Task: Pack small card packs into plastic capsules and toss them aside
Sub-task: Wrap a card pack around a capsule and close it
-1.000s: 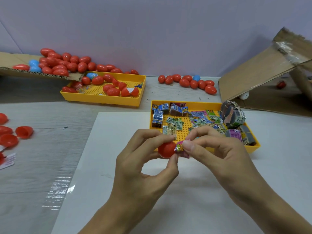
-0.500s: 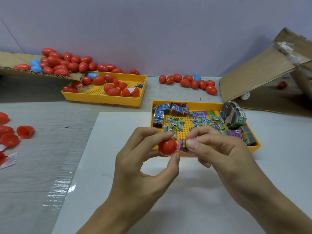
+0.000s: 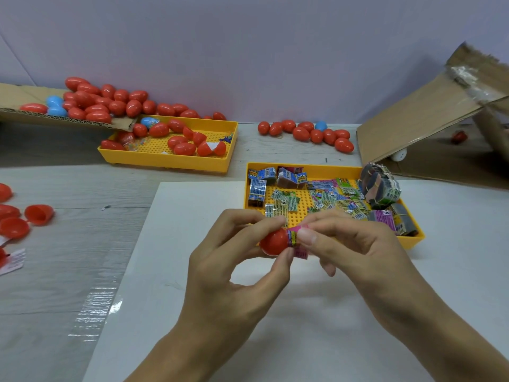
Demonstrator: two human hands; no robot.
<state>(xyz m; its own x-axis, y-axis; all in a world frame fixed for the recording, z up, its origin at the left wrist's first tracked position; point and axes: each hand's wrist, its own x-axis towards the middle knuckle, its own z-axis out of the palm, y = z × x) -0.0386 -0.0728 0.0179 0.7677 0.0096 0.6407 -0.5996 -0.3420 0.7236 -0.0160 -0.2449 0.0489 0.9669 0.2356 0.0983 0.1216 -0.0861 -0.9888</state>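
My left hand (image 3: 234, 271) pinches a red capsule half (image 3: 274, 242) between thumb and fingers, its open end facing right. My right hand (image 3: 355, 244) pinches a small pink card pack (image 3: 296, 239) and holds it against the mouth of that half. Both hands hover over a white board (image 3: 192, 244), just in front of a yellow tray (image 3: 325, 170) that holds several colourful card packs (image 3: 325, 197) and a bundled stack of packs (image 3: 381, 190).
A second yellow tray (image 3: 168, 161) at back left holds red capsules and halves. Red and blue capsules (image 3: 104, 102) spill from a cardboard flap above it. More capsules (image 3: 308, 133) lie along the wall. Open red halves (image 3: 38, 214) sit at left. A cardboard box (image 3: 418, 119) leans at right.
The pink pack has been pushed further against the red half's mouth. Both hands stay close together in front of the card tray, shifting only slightly.
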